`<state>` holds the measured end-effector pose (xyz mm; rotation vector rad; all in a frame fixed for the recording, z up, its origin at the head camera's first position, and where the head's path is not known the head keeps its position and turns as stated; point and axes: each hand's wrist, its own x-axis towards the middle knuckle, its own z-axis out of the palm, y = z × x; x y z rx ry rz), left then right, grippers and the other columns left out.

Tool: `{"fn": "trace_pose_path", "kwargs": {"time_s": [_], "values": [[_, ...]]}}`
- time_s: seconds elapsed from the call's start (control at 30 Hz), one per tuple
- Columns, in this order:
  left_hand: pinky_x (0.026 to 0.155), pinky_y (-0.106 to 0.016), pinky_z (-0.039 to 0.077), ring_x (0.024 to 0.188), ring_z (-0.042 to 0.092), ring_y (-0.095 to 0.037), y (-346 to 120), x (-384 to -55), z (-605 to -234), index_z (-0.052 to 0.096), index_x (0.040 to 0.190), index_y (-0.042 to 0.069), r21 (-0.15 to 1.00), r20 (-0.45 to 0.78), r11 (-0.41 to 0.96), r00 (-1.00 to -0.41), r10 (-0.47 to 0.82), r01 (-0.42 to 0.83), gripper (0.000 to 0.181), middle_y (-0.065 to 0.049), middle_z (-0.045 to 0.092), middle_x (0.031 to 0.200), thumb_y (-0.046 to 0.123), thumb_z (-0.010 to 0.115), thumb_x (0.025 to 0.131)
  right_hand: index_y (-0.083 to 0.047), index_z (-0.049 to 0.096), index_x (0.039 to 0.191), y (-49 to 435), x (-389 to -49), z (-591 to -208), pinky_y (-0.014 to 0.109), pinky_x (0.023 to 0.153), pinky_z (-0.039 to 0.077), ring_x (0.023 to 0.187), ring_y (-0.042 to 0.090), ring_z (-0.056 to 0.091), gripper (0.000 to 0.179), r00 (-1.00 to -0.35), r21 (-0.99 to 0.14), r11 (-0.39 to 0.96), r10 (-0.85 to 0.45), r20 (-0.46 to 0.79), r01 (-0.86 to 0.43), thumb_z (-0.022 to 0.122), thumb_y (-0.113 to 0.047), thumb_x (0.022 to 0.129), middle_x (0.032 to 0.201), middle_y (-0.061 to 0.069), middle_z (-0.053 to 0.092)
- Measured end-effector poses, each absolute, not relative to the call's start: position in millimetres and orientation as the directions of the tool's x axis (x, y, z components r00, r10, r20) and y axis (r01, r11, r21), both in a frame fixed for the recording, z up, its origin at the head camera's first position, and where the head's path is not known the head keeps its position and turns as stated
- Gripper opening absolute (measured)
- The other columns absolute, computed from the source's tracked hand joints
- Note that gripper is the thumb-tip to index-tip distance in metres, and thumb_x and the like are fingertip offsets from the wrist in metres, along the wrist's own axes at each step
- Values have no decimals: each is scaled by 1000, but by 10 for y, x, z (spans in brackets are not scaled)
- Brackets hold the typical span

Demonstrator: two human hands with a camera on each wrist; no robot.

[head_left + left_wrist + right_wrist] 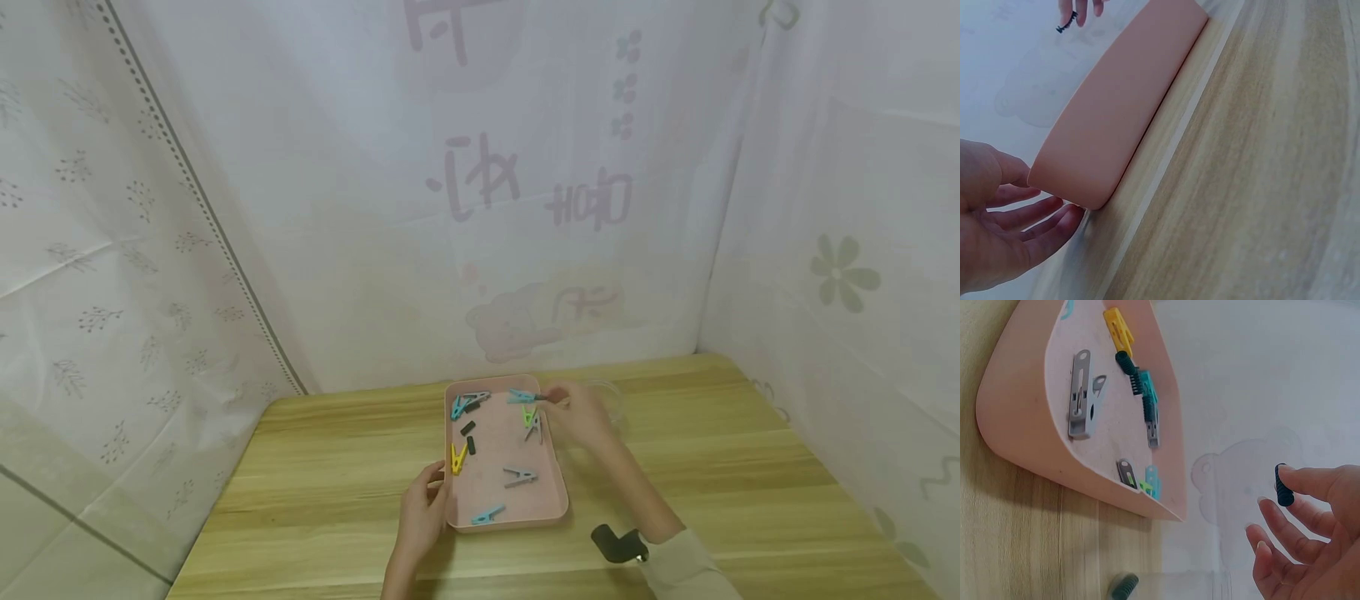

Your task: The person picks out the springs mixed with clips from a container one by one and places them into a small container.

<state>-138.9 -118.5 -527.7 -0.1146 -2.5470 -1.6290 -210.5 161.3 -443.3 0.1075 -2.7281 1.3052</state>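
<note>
My right hand (581,412) is over the far right corner of a pink tray (487,492), pinching a small dark ribbed cylinder (1284,485) between thumb and index finger. The other fingers are loosely bent below it. My left hand (423,510) holds the tray's near left corner, thumb at the rim and fingertips low on the outer wall. Inside the tray lie several clothespins: a yellow clothespin (458,459), a grey clothespin (519,477), a blue clothespin (488,515), a green clothespin (528,416) and others. Dark ribbed pieces (468,428) lie along its left side.
Beyond the tray's right side is a clear plastic container (609,398), with another dark ribbed piece (1125,587) by it in the right wrist view. The wood-grain table (322,467) is enclosed by printed white curtains (360,208). A black device (618,544) sits at my right wrist.
</note>
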Motion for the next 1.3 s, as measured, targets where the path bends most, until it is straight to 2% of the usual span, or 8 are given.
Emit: {"fn": "trace_pose_path", "kwargs": {"time_s": [0.4,0.77,0.9,1.13,1.3], "values": [[79,-43,60,96,70,-36,-1192,-1398,-5271,59,130,-7,892,151,430,-988,8,140,33,-23,67,113,4,58,99,0,68,114,1732,-2086,-4416,34,68,56,86,24,67,32,-989,-749,654,14,150,-105,69,-26,96,110,16,71],[81,-45,60,97,70,-39,-1189,-1387,-5261,60,129,-7,893,143,430,-990,12,135,32,-25,67,113,1,58,98,-1,71,109,1814,-2068,-4402,43,78,58,88,27,69,26,-972,-725,670,20,233,-160,70,-23,95,105,17,71],[82,-44,60,100,69,-39,-1182,-1382,-5250,59,131,-6,892,121,438,-993,14,115,33,-24,66,116,2,57,99,-3,71,112,1851,-2055,-4383,42,77,58,89,27,69,24,-979,-741,660,37,201,-127,68,-21,96,108,18,70],[80,-43,60,99,69,-39,-1188,-1375,-5250,57,131,-9,898,134,418,-990,30,135,34,-26,66,117,3,57,100,-1,69,114,1924,-2024,-4342,50,86,55,97,33,67,27,-983,-736,670,51,177,-98,67,-21,97,110,19,70],[79,-43,60,99,70,-39,-1194,-1372,-5257,56,132,-9,903,140,405,-989,38,144,34,-27,66,118,4,57,100,1,68,115,1983,-1991,-4319,50,84,55,96,35,66,27,-982,-738,667,51,184,-104,67,-19,96,109,21,70]]}}
